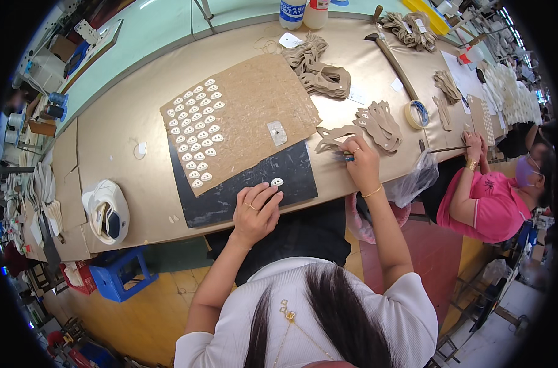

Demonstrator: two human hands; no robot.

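Observation:
My left hand [257,211] rests at the front edge of a black board [254,178], fingers bent and slightly apart. Its fingertips touch or lie right beside a small white rounded piece with dark holes [277,182]. A slim blue tool [349,157], too small to name, is closed in my right hand [363,162]. The fingertips of that hand also reach a tan cut-out strap piece [337,136], next to a fanned stack of similar tan pieces [380,127]. A brown cardboard sheet [242,116] partly covers the board, with rows of white pieces [196,129] on its left side.
Bundled tan pieces [325,76], a hammer [392,64] and a tape roll [417,114] lie farther back. Two bottles [291,13] stand at the far edge. A white cap [107,211] sits left, above a blue stool [125,274]. A co-worker in pink [487,205] works at right.

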